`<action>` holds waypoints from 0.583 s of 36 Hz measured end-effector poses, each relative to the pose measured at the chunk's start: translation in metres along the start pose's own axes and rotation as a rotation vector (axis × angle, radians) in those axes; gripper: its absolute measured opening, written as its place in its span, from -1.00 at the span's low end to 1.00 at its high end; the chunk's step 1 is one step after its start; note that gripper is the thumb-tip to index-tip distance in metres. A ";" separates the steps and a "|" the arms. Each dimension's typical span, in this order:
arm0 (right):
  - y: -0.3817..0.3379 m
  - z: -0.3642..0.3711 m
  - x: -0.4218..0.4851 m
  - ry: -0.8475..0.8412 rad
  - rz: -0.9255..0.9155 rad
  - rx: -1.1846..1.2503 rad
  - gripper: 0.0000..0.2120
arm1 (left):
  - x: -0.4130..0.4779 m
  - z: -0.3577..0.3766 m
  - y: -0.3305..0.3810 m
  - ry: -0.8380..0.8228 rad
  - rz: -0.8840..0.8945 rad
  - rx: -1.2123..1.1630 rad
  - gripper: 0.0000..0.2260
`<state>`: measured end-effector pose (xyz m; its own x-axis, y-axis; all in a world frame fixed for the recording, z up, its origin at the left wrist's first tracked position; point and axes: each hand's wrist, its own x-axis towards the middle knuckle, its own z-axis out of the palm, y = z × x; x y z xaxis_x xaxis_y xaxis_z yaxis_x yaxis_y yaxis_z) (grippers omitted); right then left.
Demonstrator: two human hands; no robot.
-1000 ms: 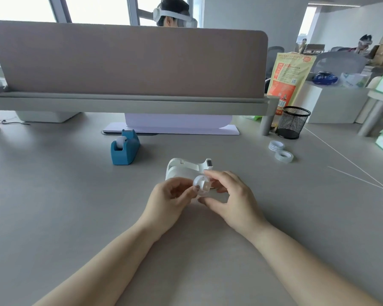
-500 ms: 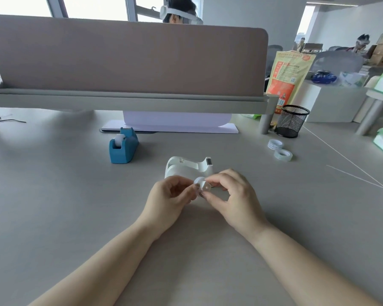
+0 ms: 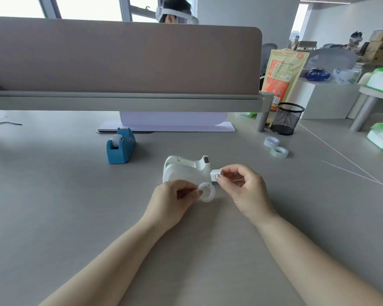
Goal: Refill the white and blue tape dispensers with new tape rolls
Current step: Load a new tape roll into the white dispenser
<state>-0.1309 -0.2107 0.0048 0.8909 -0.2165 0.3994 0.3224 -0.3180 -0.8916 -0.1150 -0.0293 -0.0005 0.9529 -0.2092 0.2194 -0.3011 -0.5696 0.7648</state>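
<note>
The white tape dispenser (image 3: 186,170) lies on its side on the grey desk, just beyond my hands. My left hand (image 3: 173,200) pinches a white ring-shaped core (image 3: 206,192) at its left edge. My right hand (image 3: 243,187) holds a small white spindle hub (image 3: 216,174) by the dispenser's cutter end. The two parts are a little apart. The blue tape dispenser (image 3: 120,146) stands upright at the back left with a white core in it. Two lots of new tape rolls (image 3: 275,147) lie at the right.
A black mesh pen cup (image 3: 286,118) stands behind the rolls. A desk divider (image 3: 124,60) with a shelf runs across the back, with white paper (image 3: 170,127) beneath it. White cords (image 3: 349,164) cross the desk at right. A person sits behind the divider.
My hands have drawn apart: the hub has come out of the ring. The ring stays in my left hand and the hub has moved right and up in my right hand.
</note>
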 end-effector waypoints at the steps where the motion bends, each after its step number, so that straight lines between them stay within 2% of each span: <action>1: -0.001 0.000 0.000 0.000 0.006 0.013 -0.92 | 0.000 0.001 0.001 0.003 0.009 0.034 -0.88; 4: -0.001 0.001 0.000 -0.007 0.012 0.024 -0.91 | -0.002 0.002 0.002 0.036 0.048 0.068 -0.84; 8: -0.002 0.002 -0.001 -0.053 0.013 0.035 -0.94 | -0.004 -0.001 -0.002 0.111 0.094 -0.027 -0.84; 15: 0.002 0.004 -0.002 -0.195 0.061 0.045 -0.87 | -0.005 -0.002 -0.002 0.100 0.226 -0.154 -0.69; 21: 0.000 0.005 -0.004 -0.269 0.051 0.075 -0.85 | -0.004 -0.005 0.000 0.043 0.194 -0.194 -0.85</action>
<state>-0.1334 -0.2056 0.0020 0.9562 0.0256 0.2914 0.2888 -0.2412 -0.9265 -0.1188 -0.0248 0.0017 0.8798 -0.2632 0.3958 -0.4701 -0.3588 0.8064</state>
